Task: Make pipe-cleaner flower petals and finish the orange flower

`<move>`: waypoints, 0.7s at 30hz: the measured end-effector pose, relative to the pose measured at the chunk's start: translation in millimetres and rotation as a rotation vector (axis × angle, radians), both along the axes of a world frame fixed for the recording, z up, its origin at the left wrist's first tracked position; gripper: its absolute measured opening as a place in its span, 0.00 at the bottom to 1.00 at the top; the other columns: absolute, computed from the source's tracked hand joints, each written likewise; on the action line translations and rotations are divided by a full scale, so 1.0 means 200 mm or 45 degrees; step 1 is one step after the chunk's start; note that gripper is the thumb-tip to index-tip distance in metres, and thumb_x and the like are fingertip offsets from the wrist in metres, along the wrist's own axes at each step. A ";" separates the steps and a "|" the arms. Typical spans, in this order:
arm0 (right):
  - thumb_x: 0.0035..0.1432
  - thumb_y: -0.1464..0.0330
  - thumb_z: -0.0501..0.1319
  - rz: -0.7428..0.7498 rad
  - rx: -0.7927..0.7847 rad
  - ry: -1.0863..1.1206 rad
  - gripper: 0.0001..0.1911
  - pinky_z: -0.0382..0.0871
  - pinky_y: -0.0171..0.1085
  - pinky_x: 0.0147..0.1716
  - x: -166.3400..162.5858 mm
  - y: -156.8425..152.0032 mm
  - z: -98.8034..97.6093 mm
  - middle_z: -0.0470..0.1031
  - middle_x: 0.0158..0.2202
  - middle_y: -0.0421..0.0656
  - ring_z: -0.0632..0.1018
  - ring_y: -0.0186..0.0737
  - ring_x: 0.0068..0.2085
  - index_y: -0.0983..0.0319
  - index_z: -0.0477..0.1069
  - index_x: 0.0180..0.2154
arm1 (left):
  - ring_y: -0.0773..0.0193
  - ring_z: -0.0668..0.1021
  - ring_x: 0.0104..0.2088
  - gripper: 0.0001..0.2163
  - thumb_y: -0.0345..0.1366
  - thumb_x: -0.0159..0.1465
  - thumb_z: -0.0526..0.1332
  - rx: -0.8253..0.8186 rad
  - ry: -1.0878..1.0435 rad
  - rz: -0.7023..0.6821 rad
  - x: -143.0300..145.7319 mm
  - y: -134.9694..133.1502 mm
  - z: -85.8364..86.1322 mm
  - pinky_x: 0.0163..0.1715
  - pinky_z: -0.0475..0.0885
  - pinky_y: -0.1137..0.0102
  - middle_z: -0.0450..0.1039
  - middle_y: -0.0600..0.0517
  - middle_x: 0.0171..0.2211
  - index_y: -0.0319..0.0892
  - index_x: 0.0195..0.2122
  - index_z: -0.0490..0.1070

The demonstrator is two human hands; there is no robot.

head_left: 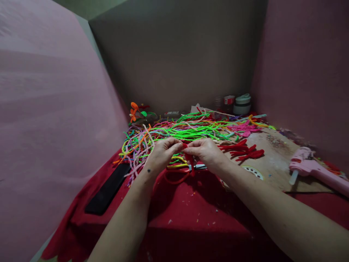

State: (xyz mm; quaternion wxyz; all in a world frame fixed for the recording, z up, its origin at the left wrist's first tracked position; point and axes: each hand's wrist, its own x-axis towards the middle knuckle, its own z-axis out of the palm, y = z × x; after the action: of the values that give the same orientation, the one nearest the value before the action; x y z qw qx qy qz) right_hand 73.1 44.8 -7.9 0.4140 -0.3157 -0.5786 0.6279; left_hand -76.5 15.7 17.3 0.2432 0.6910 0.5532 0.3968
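Observation:
My left hand point(167, 150) and my right hand point(203, 152) meet over the near edge of the table, both closed in a pinch on a red pipe cleaner point(192, 167). One end of it hangs down below my right fingers; the part between the fingertips is mostly hidden. Just beneath my hands lie scissors point(200, 166) with a red handle loop, partly covered. Behind my fingers spreads a heap of loose pipe cleaners point(191, 131) in green, pink, orange and other colours. Several bent red pipe cleaner pieces point(249, 152) rest to the right of my right hand.
A pink glue gun point(313, 167) with a glue stick lies at the right. A black phone point(109, 189) is at the left on the red cloth point(174, 211). Orange flowers point(133, 111) and a lidded container point(242, 104) stand at the back, near the walls.

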 end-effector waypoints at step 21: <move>0.41 0.71 0.64 -0.214 -0.152 0.305 0.06 0.62 0.28 0.15 0.00 0.04 -0.04 0.70 0.16 0.38 0.70 0.29 0.16 0.65 0.67 0.21 | 0.73 0.71 0.24 0.09 0.37 0.55 0.61 -0.429 -0.458 -0.267 -0.01 0.01 -0.03 0.24 0.66 0.77 0.72 0.52 0.27 0.35 0.32 0.71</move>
State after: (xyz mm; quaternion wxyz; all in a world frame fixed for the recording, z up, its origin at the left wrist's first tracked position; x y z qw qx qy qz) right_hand 72.7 53.7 -15.7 0.5116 -0.3099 -0.4584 0.6573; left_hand -78.2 17.3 11.6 0.4889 0.6126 0.4848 0.3881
